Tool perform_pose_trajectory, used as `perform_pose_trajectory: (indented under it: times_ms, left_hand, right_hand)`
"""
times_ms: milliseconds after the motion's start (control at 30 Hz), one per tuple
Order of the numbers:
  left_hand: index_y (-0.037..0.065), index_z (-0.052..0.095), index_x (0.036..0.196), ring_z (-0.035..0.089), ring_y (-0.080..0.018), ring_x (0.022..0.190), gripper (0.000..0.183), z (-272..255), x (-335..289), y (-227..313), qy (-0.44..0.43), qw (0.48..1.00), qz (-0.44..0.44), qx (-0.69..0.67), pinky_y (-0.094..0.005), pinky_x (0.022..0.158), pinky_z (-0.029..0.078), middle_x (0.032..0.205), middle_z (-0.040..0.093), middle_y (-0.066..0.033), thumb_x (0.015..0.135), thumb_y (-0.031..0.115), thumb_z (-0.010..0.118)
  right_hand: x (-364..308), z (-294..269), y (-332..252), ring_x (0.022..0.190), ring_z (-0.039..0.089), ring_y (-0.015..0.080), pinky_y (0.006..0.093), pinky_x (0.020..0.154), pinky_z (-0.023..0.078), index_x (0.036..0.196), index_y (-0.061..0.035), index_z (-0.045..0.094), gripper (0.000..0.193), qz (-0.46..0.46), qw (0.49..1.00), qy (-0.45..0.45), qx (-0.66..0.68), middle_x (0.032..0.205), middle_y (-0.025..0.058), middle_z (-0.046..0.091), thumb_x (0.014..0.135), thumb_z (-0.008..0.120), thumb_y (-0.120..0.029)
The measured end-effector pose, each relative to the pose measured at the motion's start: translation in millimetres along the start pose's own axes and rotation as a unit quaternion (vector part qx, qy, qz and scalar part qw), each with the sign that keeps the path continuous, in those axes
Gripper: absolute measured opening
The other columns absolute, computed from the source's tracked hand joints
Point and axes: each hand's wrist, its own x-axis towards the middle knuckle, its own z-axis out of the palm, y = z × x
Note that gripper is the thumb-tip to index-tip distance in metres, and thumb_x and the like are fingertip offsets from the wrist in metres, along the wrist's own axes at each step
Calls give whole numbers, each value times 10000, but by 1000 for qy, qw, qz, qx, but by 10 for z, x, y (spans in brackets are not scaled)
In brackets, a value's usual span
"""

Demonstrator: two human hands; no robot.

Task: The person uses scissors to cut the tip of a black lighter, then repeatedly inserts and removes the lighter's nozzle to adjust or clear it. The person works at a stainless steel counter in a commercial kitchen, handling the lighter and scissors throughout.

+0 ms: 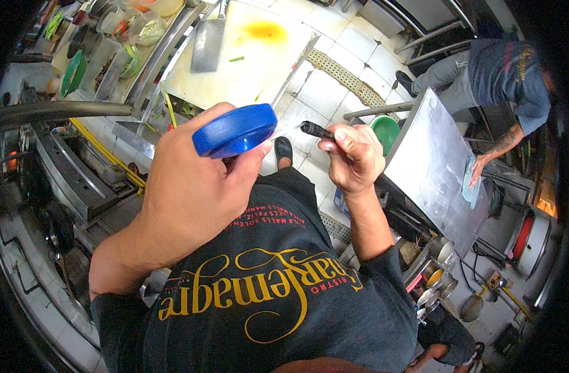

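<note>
In front of my chest, my left hand (194, 168) is closed around a round blue disc (237, 129) with a thick rim, like a lid or a tape roll; its exact kind I cannot make out. To the right, my right hand (359, 158) pinches a short black cylinder (317, 130), resembling a marker, between thumb and fingers. A thin, whitish, see-through streak spans the gap between disc and cylinder. Beyond both hands lies a pale cutting board (259, 59) with an orange stain and green scraps. A wide-bladed cleaver (208, 45) rests on its left side.
Tubs of cut vegetables (101, 62) stand at the far left, above a stove area (79, 168). On the right, a co-worker's hand holds a light blue cloth (471, 183) on a steel table (430, 155). A green bowl (387, 132) sits beside that table, and pots (443, 248) hang nearer.
</note>
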Motion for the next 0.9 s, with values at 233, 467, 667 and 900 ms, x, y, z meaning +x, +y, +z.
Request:
perform_pose_trajectory:
  times_ms: [233, 467, 667, 900]
  left_hand:
    - [11, 695, 931, 637, -149, 811, 65, 13, -26, -90, 0, 999, 42, 32, -283, 726, 494, 884, 677, -81, 873, -15, 687]
    - [-2, 686, 928, 643, -214, 787, 81, 48, -32, -193, 35, 991, 122, 51, -297, 716, 493, 857, 662, -117, 850, -26, 683]
    - [-10, 678, 939, 642, -233, 762, 86, -39, -28, -211, 4, 988, 138, 64, -302, 708, 493, 854, 670, -118, 854, -21, 679]
    - [-9, 683, 930, 650, -204, 761, 64, -10, -35, -326, -4, 997, 4, -76, -302, 708, 500, 857, 685, -103, 866, 2, 686]
  right_hand:
    - [-48, 41, 49, 594, 676, 221, 302, 546, 525, 953, -31, 623, 284, 47, 991, -13, 123, 824, 129, 726, 735, 802, 8]
    - [-57, 78, -7, 680, 730, 237, 309, 616, 571, 913, 20, 634, 171, 107, 981, -28, 158, 844, 161, 734, 791, 752, 41]
    - [-73, -26, 8, 710, 736, 211, 291, 645, 570, 903, 26, 658, 130, 199, 949, -90, 228, 841, 158, 736, 812, 750, 9]
    - [61, 12, -36, 736, 740, 211, 311, 682, 582, 884, 36, 652, 148, 60, 989, -80, 109, 861, 151, 743, 794, 769, 22]
